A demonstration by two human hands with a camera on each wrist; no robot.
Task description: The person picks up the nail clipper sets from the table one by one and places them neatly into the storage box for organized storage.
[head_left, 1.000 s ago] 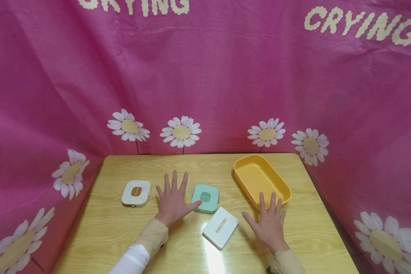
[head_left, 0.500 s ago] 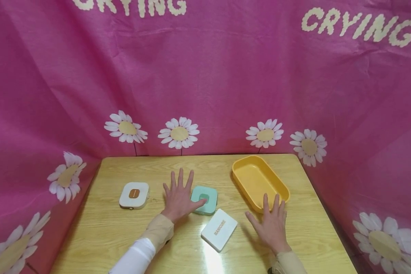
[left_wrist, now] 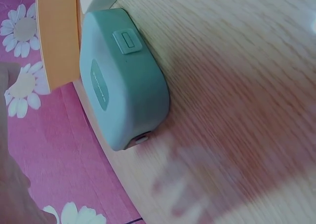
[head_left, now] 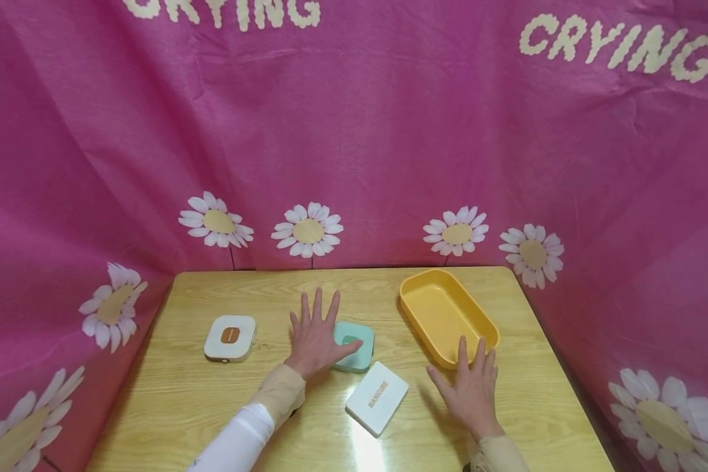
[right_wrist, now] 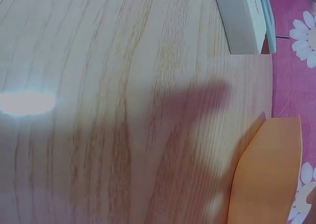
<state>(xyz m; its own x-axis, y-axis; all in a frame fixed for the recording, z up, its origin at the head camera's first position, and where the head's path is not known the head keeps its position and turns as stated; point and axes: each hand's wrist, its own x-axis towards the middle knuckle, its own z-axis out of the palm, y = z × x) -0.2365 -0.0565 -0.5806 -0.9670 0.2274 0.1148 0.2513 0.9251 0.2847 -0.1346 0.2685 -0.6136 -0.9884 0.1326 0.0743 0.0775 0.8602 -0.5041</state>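
My left hand (head_left: 314, 343) is held above the table with its fingers spread, and in the head view its thumb overlaps the mint-green square case (head_left: 361, 333). The left wrist view shows that case (left_wrist: 126, 81) standing apart from the hand, with a latch on its side. My right hand (head_left: 472, 398), fingers also spread, hovers by the near end of the yellow tray (head_left: 413, 319) and holds nothing. Between the hands lies a white box lettered MANICURE (head_left: 377, 398), set at an angle. Farther left sits a white square case (head_left: 230, 337) with a brown label.
The wooden table (head_left: 177, 406) meets a pink curtain (head_left: 366, 144) printed with daisies along its back and sides. In the right wrist view, the tray's wall (right_wrist: 264, 174) and the white box (right_wrist: 242, 19) appear near the right edge.
My left hand has moved a little to the right, its thumb farther across the mint-green case. The right hand has shifted slightly right. The cases, box and tray have stayed put.
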